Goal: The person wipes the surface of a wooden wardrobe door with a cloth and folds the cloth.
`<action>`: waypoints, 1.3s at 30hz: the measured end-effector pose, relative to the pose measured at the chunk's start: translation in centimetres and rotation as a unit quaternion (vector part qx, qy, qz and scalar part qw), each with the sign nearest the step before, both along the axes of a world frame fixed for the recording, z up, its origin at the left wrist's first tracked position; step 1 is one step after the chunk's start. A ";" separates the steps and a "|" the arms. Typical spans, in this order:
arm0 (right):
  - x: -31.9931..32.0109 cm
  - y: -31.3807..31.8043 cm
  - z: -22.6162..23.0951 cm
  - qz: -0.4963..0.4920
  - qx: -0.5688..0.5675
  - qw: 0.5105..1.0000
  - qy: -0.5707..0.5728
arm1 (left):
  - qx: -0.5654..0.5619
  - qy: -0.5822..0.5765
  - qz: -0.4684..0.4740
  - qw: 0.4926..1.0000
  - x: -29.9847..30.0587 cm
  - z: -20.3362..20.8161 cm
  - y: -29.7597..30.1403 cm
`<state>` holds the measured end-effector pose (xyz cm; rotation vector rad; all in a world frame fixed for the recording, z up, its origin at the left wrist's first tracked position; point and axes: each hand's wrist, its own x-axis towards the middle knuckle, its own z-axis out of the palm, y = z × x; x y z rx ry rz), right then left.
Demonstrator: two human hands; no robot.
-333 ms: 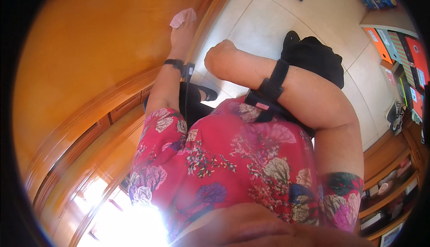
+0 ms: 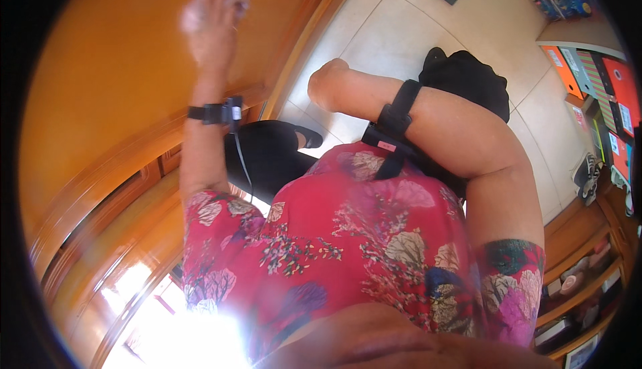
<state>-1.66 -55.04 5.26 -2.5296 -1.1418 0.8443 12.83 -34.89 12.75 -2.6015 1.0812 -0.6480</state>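
Observation:
My left hand (image 2: 212, 31) is raised against an orange-brown wooden panel (image 2: 114, 88) and is closed on a crumpled pale pink cloth (image 2: 210, 1), which presses on the wood. A black wrist strap (image 2: 215, 113) with a thin cable sits on that forearm. My right arm is bent across my red flowered top (image 2: 348, 235), with a black band (image 2: 394, 118) around the forearm. My right hand (image 2: 328, 81) shows only as a rounded end over the floor, holding nothing that I can see; no fingers are visible.
Pale floor tiles (image 2: 401, 28) run beside the wooden frame. A black bag (image 2: 468, 78) lies on the floor behind my right arm. Orange and red folders (image 2: 602, 81) fill the right edge, above wooden shelves (image 2: 575, 282). Strong glare covers the lower left.
My left hand has slid to the left and slightly up across the wooden panel with the cloth in it. My right arm has kept its bent pose.

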 end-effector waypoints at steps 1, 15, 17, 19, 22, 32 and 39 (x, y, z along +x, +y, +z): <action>0.0 -0.1 -0.7 -0.006 0.028 0.999 -0.014 | 0.092 -0.089 0.030 0.991 1.4 3.0 0.1; -1.8 -2.7 -0.5 -0.038 0.170 0.979 -0.102 | 0.099 -0.249 0.097 0.958 3.3 -0.2 -2.5; -2.1 -2.6 -0.2 -0.047 0.175 0.978 -0.100 | 0.235 -0.146 0.117 0.954 2.2 -4.0 -2.3; -2.3 -2.7 -0.8 -0.062 0.154 0.983 -0.083 | 0.222 -0.010 0.151 0.963 0.8 -7.1 -5.8; -1.1 -1.3 1.7 -0.006 -0.015 1.000 0.014 | 0.221 0.075 0.123 0.964 0.8 -11.8 -6.6; -0.2 -0.9 2.5 0.004 -0.029 0.999 0.028 | 0.306 0.112 0.132 0.936 0.2 -14.3 -6.8; 0.8 -0.9 -1.5 0.002 -0.001 1.000 -0.014 | 0.185 -0.008 0.132 0.974 -0.4 -5.4 -4.5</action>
